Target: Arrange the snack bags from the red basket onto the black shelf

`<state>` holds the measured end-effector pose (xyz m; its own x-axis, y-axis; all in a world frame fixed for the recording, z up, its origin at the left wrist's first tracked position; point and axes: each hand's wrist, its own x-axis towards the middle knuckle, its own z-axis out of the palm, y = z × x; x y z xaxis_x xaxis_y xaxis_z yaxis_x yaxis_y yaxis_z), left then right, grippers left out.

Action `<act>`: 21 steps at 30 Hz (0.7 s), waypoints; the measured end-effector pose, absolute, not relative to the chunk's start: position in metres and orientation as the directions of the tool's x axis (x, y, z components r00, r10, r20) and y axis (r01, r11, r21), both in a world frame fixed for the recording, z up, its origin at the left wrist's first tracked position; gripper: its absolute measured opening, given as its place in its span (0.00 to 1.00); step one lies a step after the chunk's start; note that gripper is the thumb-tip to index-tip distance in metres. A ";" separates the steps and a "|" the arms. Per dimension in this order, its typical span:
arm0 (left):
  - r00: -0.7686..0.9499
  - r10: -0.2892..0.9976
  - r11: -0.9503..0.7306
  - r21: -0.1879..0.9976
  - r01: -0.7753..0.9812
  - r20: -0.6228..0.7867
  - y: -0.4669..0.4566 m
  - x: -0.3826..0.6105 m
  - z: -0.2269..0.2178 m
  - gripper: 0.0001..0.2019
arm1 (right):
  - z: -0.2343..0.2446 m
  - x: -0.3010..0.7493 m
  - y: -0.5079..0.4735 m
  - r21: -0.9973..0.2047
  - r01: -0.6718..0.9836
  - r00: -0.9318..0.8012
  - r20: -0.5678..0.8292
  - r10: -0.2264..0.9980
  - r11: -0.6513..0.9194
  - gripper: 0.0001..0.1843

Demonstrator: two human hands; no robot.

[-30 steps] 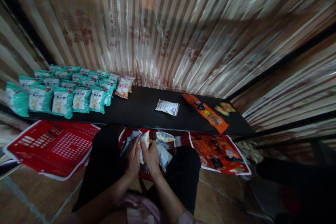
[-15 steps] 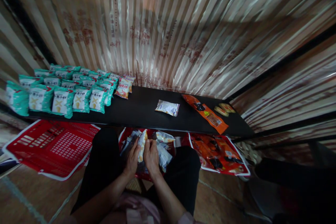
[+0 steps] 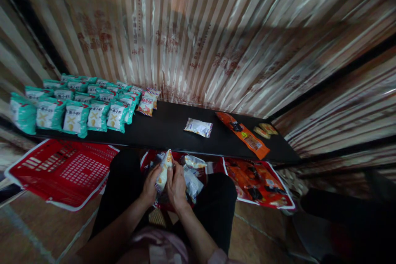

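While my left hand (image 3: 150, 186) curls half-closed around a white-and-yellow packet (image 3: 163, 171), my right hand (image 3: 177, 184) bends against it; whether gripping, I cannot tell.

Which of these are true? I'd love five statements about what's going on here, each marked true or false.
1. The left hand and right hand are both on one snack packet. True.
2. The teal packets stand at the right end of the black table. False: they stand at its left end.
3. A silvery packet lies flat on the table. True.
4. The left basket is blue. False: it is red.
5. A striped sheet hangs behind the table. True.
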<state>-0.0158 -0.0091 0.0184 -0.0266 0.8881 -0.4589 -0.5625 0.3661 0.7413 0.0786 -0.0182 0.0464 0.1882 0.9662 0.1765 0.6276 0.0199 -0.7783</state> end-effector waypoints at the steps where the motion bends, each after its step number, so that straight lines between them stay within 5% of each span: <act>1: -0.010 0.880 0.379 0.714 -0.588 -0.475 -0.009 -0.016 0.019 0.22 | 0.047 0.079 -0.018 -0.769 0.639 0.175 0.186 0.967 0.032 0.20; 11: 0.182 0.740 0.591 0.497 -0.636 -0.647 -0.001 -0.028 0.036 0.10 | 0.047 0.081 -0.021 -0.725 0.673 0.059 0.247 0.967 0.144 0.21; 21: 0.352 0.666 0.713 0.422 -0.560 -0.658 0.010 -0.042 0.046 0.09 | 0.049 0.084 -0.022 -0.645 0.738 -0.049 0.241 0.969 0.198 0.19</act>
<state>-0.0424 0.0104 0.0462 0.3524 0.6657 -0.6578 -0.5600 0.7131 0.4217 0.0837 -0.0219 0.0492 -0.0491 0.9692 0.2414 0.7383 0.1980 -0.6448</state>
